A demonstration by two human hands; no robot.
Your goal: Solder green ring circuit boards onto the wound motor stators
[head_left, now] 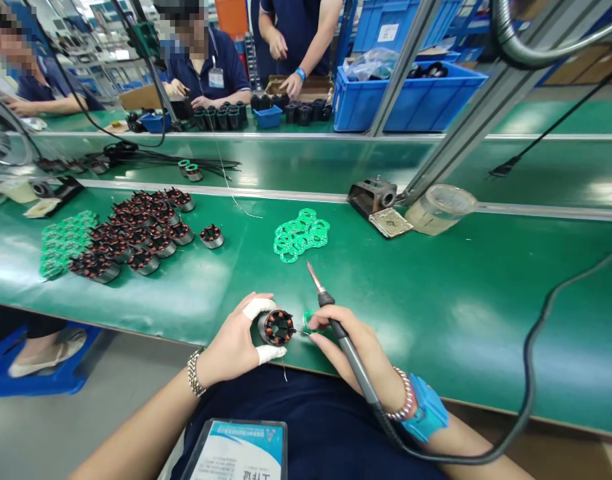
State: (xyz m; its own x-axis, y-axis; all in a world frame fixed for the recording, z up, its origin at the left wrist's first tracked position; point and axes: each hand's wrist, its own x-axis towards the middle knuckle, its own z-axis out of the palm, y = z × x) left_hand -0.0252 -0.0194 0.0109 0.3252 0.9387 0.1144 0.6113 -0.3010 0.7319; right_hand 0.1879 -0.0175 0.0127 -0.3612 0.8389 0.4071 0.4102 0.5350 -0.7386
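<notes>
My left hand (236, 340) grips a motor stator (277, 327) with copper windings near the table's front edge. White covers wrap its thumb and one finger. In my right hand (351, 337) lies a soldering iron (353, 360), its tip pointing away from me above the table. The thumb and index finger of that hand come together at the stator's right side, by what looks like a thin wire end. A green ring-shaped circuit board (309, 320) shows just behind those fingertips. A thin wire hangs below the stator.
Green circuit boards (302, 235) lie ahead, with more boards (66, 243) at left beside many stators (136, 230). A soldering iron stand (373, 195), a sponge (391, 223) and a plastic tub (441, 208) stand at right. The iron's cable (529, 353) loops right. Co-workers sit and stand opposite.
</notes>
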